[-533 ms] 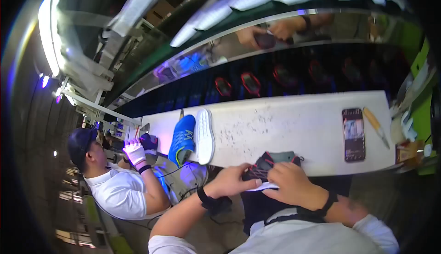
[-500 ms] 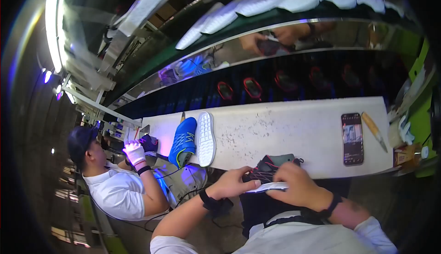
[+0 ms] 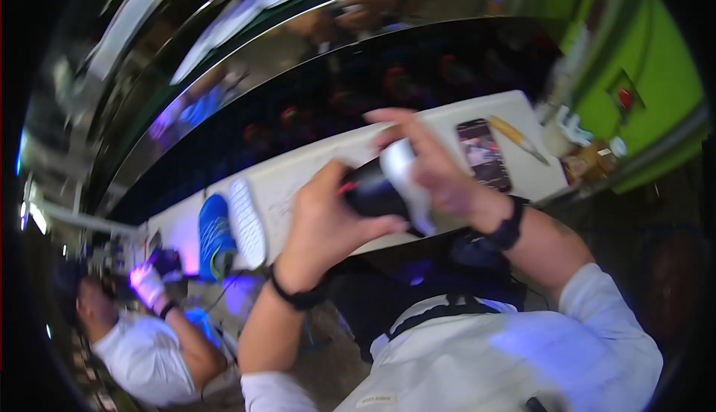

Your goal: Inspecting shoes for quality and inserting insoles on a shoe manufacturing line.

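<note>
Above the white worktable (image 3: pixel 291 170), I hold a black shoe upper (image 3: pixel 370 190) with red trim together with a white sole (image 3: pixel 403 170). My left hand (image 3: pixel 317 218) is wrapped round the black upper, its thumb along the lower side. My right hand (image 3: pixel 436 166) grips the white sole at the upper's right side, fingers bent over its far end. The two pieces touch along one side; blur hides how closely they fit. Left of my hands, a blue lace-up shoe (image 3: pixel 213 229) lies beside a loose white sole (image 3: pixel 247 222) with a patterned tread.
A phone (image 3: pixel 483 155) and a wooden-handled knife (image 3: pixel 522 142) lie at the table's right end, near a bottle (image 3: pixel 603 157). Behind the table runs a dark conveyor (image 3: pixel 335 91) carrying red-edged shoe parts. At left, a co-worker's gloved hand (image 3: pixel 147 284) is by a dark shoe.
Both my hands have lifted the black upper and white sole from the table's front edge and turned them. The view has swung right, bringing more of the green machine into sight.
</note>
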Motion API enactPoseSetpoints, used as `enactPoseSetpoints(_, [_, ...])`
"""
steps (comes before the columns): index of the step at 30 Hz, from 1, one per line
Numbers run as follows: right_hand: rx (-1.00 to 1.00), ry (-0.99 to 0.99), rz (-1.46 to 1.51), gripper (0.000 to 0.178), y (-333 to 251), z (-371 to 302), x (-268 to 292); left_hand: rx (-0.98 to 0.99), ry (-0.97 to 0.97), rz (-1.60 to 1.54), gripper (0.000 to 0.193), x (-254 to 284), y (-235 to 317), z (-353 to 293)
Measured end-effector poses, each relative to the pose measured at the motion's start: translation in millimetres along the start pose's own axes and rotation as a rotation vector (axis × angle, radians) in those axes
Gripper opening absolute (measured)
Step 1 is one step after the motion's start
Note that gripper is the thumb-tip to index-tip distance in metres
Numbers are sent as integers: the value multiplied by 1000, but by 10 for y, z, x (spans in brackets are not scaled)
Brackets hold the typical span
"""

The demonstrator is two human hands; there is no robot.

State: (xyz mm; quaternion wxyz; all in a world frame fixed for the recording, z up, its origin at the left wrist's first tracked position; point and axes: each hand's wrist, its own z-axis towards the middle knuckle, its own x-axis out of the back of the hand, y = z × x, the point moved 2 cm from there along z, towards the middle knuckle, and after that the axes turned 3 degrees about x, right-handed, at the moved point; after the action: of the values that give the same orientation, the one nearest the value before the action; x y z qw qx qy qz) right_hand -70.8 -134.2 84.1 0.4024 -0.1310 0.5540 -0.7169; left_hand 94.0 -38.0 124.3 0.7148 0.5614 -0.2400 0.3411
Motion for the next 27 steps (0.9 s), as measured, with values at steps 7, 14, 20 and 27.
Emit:
enactPoseSetpoints(7, [137, -312, -450, 77, -6, 156, -323, 253, -40, -19, 76, 206, -200, -253])
enactPoseSetpoints(14, [81, -333, -266, 62, 258, 251, -502, 268, -2, -124, 107, 168, -766, -562])
enactPoseSetpoints(20, [44, -4, 456, 60, 681, 120, -336, 437, 268, -520, 97, 3, -1155, -997])
enactPoseSetpoints(27, [98, -130, 263, 88, 534, 90, -549, 408, 203, -427, 90, 12, -771, -858])
